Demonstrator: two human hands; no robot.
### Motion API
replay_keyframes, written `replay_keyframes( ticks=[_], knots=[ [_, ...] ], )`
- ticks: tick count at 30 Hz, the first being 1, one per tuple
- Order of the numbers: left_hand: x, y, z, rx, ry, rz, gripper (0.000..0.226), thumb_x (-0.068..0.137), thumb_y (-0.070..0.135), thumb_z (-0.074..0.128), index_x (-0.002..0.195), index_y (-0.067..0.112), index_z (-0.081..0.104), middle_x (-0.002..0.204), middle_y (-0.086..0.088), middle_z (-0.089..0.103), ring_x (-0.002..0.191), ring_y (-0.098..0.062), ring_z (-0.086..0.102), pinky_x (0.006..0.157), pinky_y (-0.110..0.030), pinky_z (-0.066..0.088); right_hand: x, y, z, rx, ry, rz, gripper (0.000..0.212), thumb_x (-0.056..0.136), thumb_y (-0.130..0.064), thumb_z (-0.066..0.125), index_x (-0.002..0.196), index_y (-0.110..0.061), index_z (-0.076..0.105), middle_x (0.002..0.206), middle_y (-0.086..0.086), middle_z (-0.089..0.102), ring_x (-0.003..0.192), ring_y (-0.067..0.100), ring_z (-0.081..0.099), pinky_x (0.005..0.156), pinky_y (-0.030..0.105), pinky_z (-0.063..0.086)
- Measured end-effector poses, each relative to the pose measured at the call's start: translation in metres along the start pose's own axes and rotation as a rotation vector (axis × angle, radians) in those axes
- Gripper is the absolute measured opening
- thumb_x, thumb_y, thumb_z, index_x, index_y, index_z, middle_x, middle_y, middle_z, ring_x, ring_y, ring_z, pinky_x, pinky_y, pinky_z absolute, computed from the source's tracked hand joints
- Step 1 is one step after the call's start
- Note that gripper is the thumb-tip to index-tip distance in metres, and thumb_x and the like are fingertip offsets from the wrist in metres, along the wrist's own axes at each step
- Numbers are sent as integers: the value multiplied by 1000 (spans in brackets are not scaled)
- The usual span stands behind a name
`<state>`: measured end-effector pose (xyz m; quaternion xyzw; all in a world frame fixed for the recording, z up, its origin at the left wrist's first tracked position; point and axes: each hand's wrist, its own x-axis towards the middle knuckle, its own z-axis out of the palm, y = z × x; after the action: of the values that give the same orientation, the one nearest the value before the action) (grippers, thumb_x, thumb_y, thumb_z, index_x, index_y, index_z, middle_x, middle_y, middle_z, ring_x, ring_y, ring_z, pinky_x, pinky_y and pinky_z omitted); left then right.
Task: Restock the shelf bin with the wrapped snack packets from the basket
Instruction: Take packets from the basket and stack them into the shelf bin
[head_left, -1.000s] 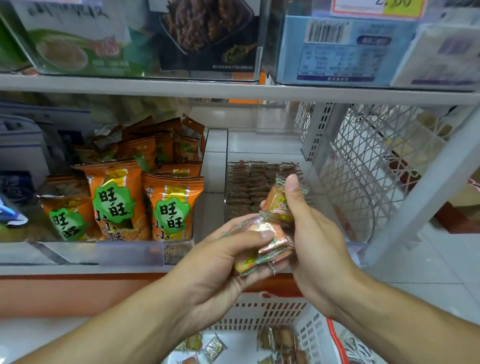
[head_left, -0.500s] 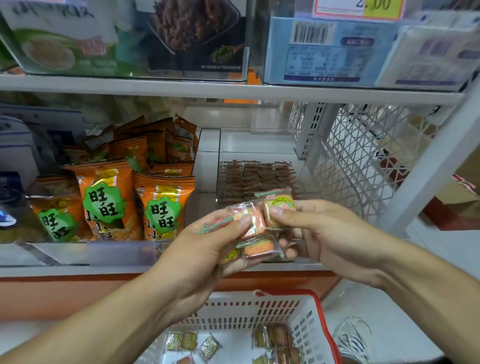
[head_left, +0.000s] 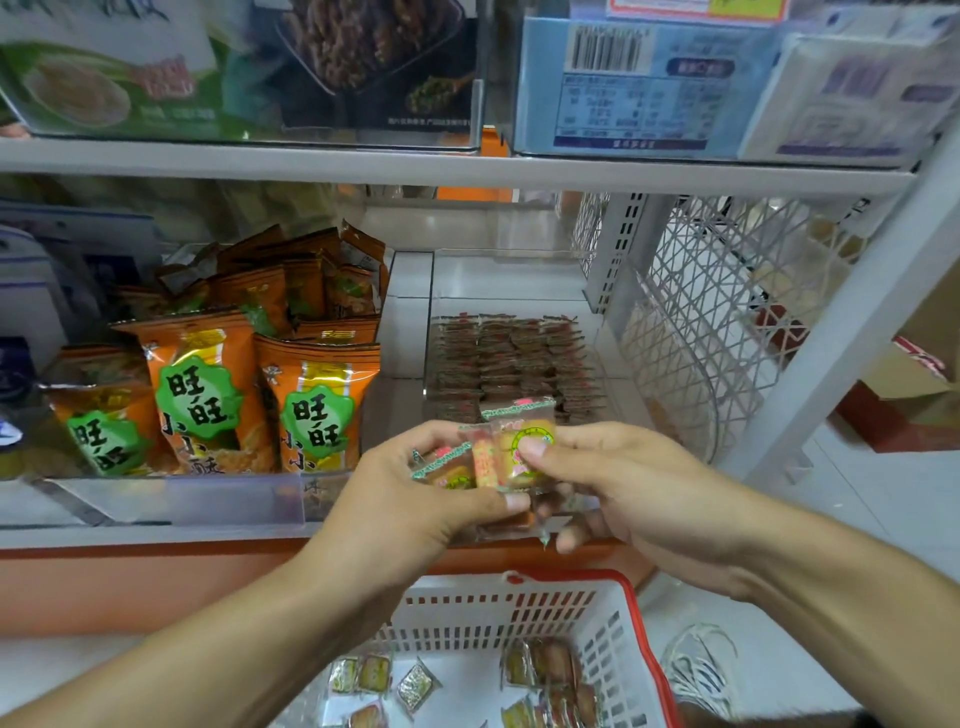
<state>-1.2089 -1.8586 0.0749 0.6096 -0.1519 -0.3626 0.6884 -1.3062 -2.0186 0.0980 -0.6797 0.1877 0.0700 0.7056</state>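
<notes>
Several wrapped snack packets (head_left: 485, 457) sit bunched between both hands, in front of the shelf edge and above the basket (head_left: 530, 613).

Left hand (head_left: 410, 493): curled round the lower part of the bunch, thumb laid across the front. Right hand (head_left: 618, 483): thumb and fingers pinching the topmost packet at the bunch's 3 o'clock side, remaining fingers tucked beneath.

Change against a second ago: the right hand then held one packet lifted at 12 o'clock above the bunch, thumb upright; that packet now lies level with the others, and the right hand has dropped to meet the left. The bunch reads as gathered and squared into a small stack rather than fanned loose.

Shelf bin (head_left: 605, 343): clear-walled, at 12 o'clock from the hands, already holding flat rows of dark packets across its floor. None of the held packets is in it yet.

Basket: at 6 o'clock, white with a red rim, more packets scattered on its bottom.

Neighbouring stock: orange snack bags (head_left: 317, 410) at 10 o'clock, standing in the next compartment.

Judgement: the tidying looks near done; placing the stack into the bin appears next, and further trips to the basket remain.
</notes>
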Motion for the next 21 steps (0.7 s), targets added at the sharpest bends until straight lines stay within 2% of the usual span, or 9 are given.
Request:
replay_keyframes(
  ticks=[2,4,6,8,12,14,18,21],
  knots=[
    [1,1,0,-55,-34,-74,53,53,-6,87,101,13,76,95,-21,78,84,-29,78,63,-27,61,4,2,1,-15,6,-81,24,100,-27,58,115,-20,75,104,7,75,77,11,58,59,22,49],
    [3,2,-2,-155,-64,-176,58,56,-9,82,111,5,73,103,-24,77,93,-35,77,68,-30,63,5,1,-5,-70,84,-263,22,98,-18,61,117,-18,73,110,7,74,85,14,64,64,26,53],
    [7,5,-7,-287,-83,-296,55,57,-10,77,111,3,73,104,-24,76,91,-34,77,62,-29,63,3,-3,-16,-431,202,-548,32,94,-8,67,122,-22,70,115,-1,70,104,12,66,87,33,55],
    [10,12,-13,-376,-142,-401,48,61,-11,71,107,2,77,109,-25,75,91,-34,77,58,-31,63,-2,-6,-25,-748,202,-711,48,87,1,70,125,-27,69,119,-11,63,115,11,62,98,30,50],
    [11,24,-26,-252,-326,-485,43,69,-18,67,101,8,81,119,-23,73,101,-33,75,60,-31,63,-6,-8,-27,-905,153,-838,57,77,14,76,123,-21,72,121,-8,61,116,12,61,95,24,49],
    [10,27,-31,-213,-372,-517,41,70,-13,64,101,9,81,119,-23,73,102,-34,75,60,-30,63,-7,-8,-27,-954,136,-861,57,78,15,76,121,-22,73,123,-5,59,115,11,60,94,23,48],
    [10,31,-34,-264,-363,-539,41,68,-13,66,99,8,82,118,-22,73,99,-33,76,61,-32,64,-8,-10,-29,-1150,178,-897,51,82,5,78,119,-29,74,128,0,58,110,6,57,92,25,49],
    [10,32,-33,-328,-314,-520,40,70,-7,79,107,9,80,121,-20,73,100,-31,76,61,-33,64,-5,-9,-28,-1240,192,-923,49,82,-2,79,118,-34,74,124,-1,58,104,7,56,83,27,53]
  ],
)
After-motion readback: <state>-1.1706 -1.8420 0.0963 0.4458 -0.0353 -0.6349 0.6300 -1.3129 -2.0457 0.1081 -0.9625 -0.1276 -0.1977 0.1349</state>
